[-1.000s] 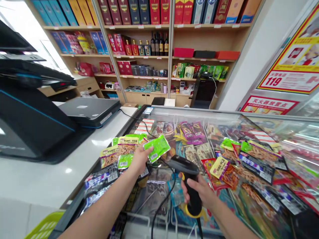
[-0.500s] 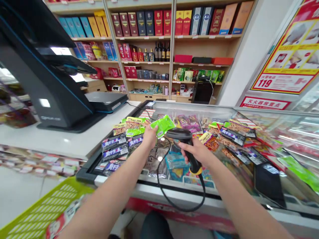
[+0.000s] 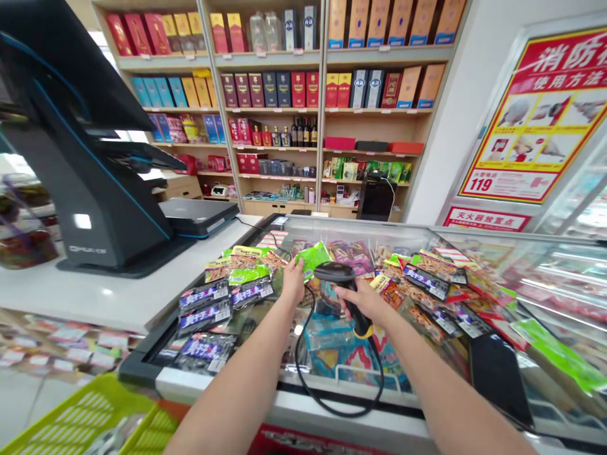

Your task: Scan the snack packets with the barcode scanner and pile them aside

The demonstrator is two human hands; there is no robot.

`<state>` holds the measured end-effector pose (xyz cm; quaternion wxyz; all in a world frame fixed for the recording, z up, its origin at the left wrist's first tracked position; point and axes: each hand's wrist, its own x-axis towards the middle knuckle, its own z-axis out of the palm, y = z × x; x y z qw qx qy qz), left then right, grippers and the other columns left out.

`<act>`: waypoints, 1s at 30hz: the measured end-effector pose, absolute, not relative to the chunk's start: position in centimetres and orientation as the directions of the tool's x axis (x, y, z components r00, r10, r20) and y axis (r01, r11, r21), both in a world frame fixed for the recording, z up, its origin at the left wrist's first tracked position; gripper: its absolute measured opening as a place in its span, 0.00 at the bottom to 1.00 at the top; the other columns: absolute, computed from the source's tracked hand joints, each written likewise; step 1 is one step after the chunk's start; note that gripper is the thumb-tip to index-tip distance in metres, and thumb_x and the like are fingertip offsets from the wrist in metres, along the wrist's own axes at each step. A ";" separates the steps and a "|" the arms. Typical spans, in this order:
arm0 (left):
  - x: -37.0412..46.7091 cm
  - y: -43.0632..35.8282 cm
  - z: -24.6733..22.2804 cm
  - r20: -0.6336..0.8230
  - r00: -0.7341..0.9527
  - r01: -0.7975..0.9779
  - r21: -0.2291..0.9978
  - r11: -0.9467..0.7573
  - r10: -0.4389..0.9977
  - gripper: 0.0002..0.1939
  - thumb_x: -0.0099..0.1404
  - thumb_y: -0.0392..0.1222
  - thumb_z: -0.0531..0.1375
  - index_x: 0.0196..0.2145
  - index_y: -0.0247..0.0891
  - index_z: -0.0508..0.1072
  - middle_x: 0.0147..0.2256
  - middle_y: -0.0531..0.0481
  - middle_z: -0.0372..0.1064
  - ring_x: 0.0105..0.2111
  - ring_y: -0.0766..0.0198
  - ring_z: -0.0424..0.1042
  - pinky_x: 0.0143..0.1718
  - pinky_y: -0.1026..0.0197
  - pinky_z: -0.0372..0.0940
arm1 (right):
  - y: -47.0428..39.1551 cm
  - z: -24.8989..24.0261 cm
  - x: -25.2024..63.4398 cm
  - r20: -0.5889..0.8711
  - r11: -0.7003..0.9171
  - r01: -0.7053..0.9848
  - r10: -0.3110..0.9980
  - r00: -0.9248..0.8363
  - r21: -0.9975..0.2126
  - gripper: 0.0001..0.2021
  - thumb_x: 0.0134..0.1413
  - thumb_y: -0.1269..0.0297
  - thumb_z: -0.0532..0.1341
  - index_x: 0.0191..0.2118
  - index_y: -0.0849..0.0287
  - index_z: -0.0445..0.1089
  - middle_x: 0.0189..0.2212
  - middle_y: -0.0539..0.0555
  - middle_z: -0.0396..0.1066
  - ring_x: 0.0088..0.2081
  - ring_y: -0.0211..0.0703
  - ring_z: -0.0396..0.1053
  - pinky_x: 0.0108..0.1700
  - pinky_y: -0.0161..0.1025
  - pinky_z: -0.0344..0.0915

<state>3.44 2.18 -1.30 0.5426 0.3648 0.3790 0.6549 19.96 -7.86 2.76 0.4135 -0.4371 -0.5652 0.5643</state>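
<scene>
My left hand [image 3: 293,282] pinches a shiny green snack packet [image 3: 313,258] by its near left end. In my right hand [image 3: 363,300] is a black barcode scanner [image 3: 336,273] with a yellow ring at its base, its head close to the packet's right side. From the handle a black cable [image 3: 298,354] loops down and back over the glass. Both hands are above a glass-topped freezer [image 3: 218,395]. Left of my left hand lie dark snack packets [image 3: 205,315] and green and yellow ones [image 3: 244,258]. A mixed pile of snack packets [image 3: 434,284] spreads right of my right hand.
A checkout terminal [image 3: 99,189] and a flat scale [image 3: 196,215] stand on the white counter [image 3: 114,303] at left. A yellow-green basket [image 3: 90,417] is at lower left. A black phone-like slab [image 3: 500,373] lies on the glass at right. Shelves of boxes [image 3: 277,88] rise behind.
The view has tilted up, so more of the shelves shows. The green packet now lies lower and partly behind the scanner head. Both hands keep their holds.
</scene>
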 end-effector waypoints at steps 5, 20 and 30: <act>3.9 2.0 -1.7 0.071 -0.102 -0.438 0.892 -0.109 0.992 0.19 0.53 0.54 0.63 0.36 0.38 0.68 0.35 0.48 0.75 0.35 0.62 0.74 0.38 0.60 0.68 | -8.3 1.4 19.9 0.013 0.048 0.107 0.953 -0.302 -0.993 0.19 0.49 0.49 0.64 0.22 0.59 0.64 0.14 0.47 0.64 0.14 0.34 0.63 0.18 0.32 0.62; 3.8 1.3 -1.2 0.056 -0.148 -0.514 0.849 -0.125 0.987 0.18 0.55 0.54 0.63 0.36 0.38 0.68 0.35 0.48 0.75 0.37 0.61 0.74 0.41 0.58 0.68 | -8.9 1.8 19.4 0.000 0.057 0.199 0.961 -0.276 -0.978 0.18 0.47 0.49 0.62 0.22 0.58 0.62 0.15 0.46 0.64 0.15 0.35 0.63 0.20 0.33 0.63; 3.9 1.9 -2.0 0.082 -0.160 -0.515 0.843 -0.154 0.984 0.18 0.53 0.54 0.64 0.35 0.39 0.69 0.34 0.49 0.75 0.36 0.61 0.74 0.40 0.59 0.67 | -8.8 1.5 19.4 -0.019 0.043 0.218 0.962 -0.274 -0.975 0.17 0.47 0.49 0.61 0.22 0.57 0.61 0.14 0.47 0.64 0.15 0.36 0.64 0.20 0.34 0.63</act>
